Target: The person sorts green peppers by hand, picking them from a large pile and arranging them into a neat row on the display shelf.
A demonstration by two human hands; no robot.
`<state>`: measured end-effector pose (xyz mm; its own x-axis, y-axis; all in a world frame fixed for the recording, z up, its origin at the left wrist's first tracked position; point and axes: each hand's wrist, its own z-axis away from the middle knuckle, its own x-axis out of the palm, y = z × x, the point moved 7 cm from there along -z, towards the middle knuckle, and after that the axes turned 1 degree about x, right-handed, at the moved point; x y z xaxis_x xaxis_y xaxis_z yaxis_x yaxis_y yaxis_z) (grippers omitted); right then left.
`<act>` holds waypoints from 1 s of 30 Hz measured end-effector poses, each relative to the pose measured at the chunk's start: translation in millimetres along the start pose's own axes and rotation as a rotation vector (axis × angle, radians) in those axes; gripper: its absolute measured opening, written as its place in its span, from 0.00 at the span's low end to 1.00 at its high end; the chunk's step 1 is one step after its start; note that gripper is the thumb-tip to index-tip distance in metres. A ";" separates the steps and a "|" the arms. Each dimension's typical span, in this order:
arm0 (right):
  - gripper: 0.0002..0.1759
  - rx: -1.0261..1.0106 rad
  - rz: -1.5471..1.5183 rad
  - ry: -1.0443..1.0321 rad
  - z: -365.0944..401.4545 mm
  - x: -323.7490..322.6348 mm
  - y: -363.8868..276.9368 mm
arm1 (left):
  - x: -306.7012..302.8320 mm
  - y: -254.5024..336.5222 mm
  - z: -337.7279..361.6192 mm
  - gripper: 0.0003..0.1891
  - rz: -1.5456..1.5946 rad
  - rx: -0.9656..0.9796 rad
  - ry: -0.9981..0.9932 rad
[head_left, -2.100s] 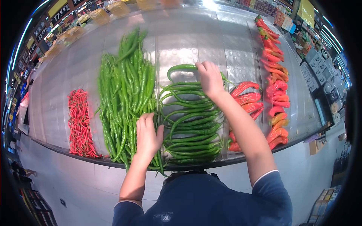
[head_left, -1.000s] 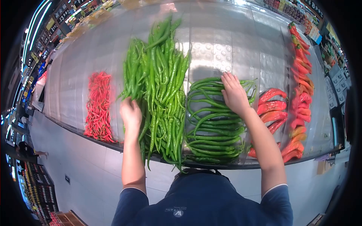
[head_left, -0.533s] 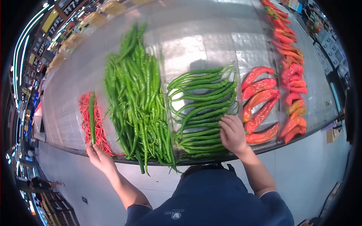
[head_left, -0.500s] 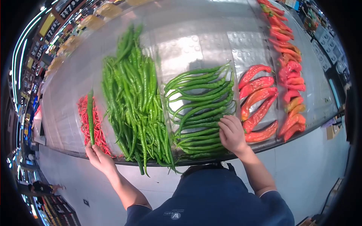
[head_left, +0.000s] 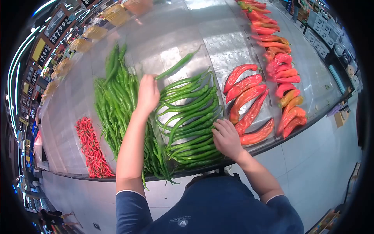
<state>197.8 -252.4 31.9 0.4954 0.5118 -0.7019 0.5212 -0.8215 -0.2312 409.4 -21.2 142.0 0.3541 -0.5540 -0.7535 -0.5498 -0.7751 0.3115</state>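
Observation:
My left hand [head_left: 148, 93] pinches one end of a long green chili pepper [head_left: 180, 64]. This pepper slants up to the right, above a neat row of green chili peppers [head_left: 191, 117] lying side by side on the metal counter. My right hand [head_left: 226, 137] rests at the right ends of that row, its fingers loosely bent with nothing visible gripped. Left of the row, partly behind my left forearm, spreads a loose heap of long green chili peppers [head_left: 117, 91]. Several large red peppers [head_left: 248, 102] lie just beyond my right hand.
Small red chilies [head_left: 91, 148] are piled at the counter's left. A column of red and orange peppers [head_left: 283, 72] runs along the right. Yellowish baskets [head_left: 115, 14] line the far left edge. The metal counter [head_left: 171, 27] has a dark front edge.
My left hand has swung right and away from me, carrying the green chili pepper from over the small red chilies to above the row. My right hand stays by the row's right ends.

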 end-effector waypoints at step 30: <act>0.12 0.016 -0.028 0.016 -1.6 -0.9 -0.2 | -1.5 37.7 66.8 0.23 -0.285 -0.047 0.060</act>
<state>198.3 -252.3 33.6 0.4919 0.5390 -0.6837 0.5238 -0.8105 -0.2620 337.6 -29.3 116.2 0.5337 -0.3277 -0.7796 -0.3864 -0.9145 0.1198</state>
